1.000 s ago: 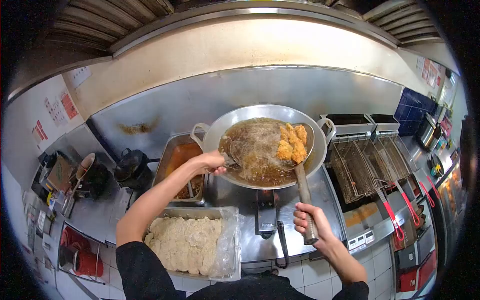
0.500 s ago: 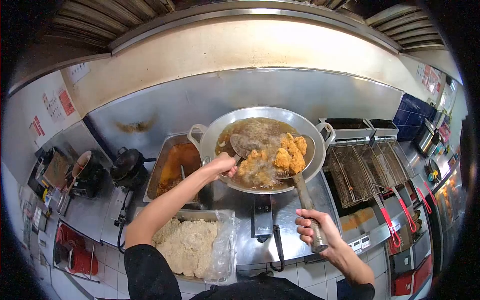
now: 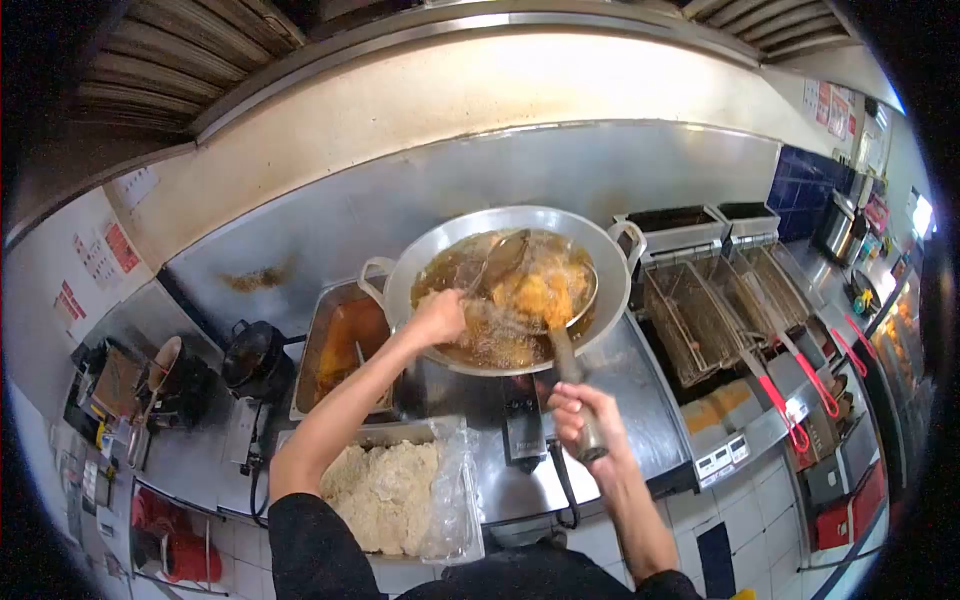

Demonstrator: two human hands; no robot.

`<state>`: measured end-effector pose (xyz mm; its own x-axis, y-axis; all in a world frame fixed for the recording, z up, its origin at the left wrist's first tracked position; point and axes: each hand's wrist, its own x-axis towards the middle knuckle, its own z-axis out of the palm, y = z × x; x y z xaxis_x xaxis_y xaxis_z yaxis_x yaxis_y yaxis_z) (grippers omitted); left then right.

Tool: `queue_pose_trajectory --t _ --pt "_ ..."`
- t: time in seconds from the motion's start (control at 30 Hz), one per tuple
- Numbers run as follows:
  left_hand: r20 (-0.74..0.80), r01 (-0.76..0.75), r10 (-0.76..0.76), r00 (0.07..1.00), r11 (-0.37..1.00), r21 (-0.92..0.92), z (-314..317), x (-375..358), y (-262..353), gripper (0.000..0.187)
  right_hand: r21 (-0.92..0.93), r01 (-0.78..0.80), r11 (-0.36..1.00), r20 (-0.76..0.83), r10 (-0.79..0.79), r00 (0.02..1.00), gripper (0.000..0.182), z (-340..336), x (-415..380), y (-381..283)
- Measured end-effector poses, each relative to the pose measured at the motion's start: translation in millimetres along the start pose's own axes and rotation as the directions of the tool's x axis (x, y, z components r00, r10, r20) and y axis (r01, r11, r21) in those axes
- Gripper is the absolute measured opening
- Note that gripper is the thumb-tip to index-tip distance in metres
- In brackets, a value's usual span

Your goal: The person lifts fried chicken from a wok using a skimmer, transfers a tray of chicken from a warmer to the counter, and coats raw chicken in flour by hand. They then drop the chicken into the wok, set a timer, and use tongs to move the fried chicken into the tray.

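A large round metal wok (image 3: 612, 310) holds bubbling brown oil (image 3: 480, 352) with golden fried pieces (image 3: 540, 293) in it. My left hand (image 3: 438, 318) is closed over the wok's left side, gripping the handle of a skimmer (image 3: 507, 252) whose dark round head lies over the oil. My right hand (image 3: 588, 420) wraps round the thick handle (image 3: 564, 355) of a large strainer, whose rim shows at the right of the fried pieces. The strainer's head sits low in the oil, partly hidden by the food.
Left of the wok is a metal tray (image 3: 300, 385) with orange-brown liquid. A tray of pale breading (image 3: 385, 495) stands near my left arm. Fryer baskets (image 3: 700, 310) with red handles are at the right. A black pan (image 3: 256, 357) sits at the left.
The strainer with the fried pieces has moved left and lower into the oil, along with my right hand. The skimmer's head has risen toward the wok's far side. The view has shifted slightly.
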<state>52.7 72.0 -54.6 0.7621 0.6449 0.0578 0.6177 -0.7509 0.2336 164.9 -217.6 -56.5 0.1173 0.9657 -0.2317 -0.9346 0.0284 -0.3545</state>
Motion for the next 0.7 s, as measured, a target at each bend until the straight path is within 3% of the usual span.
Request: queue_pose_trajectory --t 0.07,0.17,0.3,0.43,0.5,0.57,0.7 --pt "0.037 0.067 -0.065 0.997 0.996 -0.052 -26 -10 13 0.041 0.001 -0.024 1.0 0.025 0.024 0.999 0.019 -15 6 -16" --pt "0.056 0.094 -0.094 0.994 0.996 0.01 -63 -33 23 0.041 -0.007 -0.081 0.997 0.038 0.082 0.996 0.021 -26 4 -44" --pt "0.077 0.151 -0.16 0.984 0.982 0.111 -86 -51 0 0.041 -0.191 -0.124 0.974 -0.01 0.124 0.992 0.015 -42 0 -75" --pt "0.218 0.241 -0.263 0.94 0.963 0.122 -94 -71 -10 0.042 -0.333 -0.167 0.928 -0.097 0.143 0.985 0.013 -47 -12 -110" --pt "0.259 0.357 -0.29 0.921 0.895 -0.266 -89 -77 -11 0.017 -0.436 -0.177 0.882 -0.101 0.147 0.984 0.012 -45 -18 -121" --pt "0.286 0.366 -0.281 0.916 0.877 -0.311 -80 -79 -13 0.018 -0.548 -0.163 0.82 -0.16 0.089 0.983 0.013 -43 -26 -132" --pt "0.283 0.338 -0.26 0.923 0.899 -0.277 -70 -85 4 0.02 -0.653 -0.257 0.712 -0.238 0.129 0.963 0.019 -31 -48 -155"
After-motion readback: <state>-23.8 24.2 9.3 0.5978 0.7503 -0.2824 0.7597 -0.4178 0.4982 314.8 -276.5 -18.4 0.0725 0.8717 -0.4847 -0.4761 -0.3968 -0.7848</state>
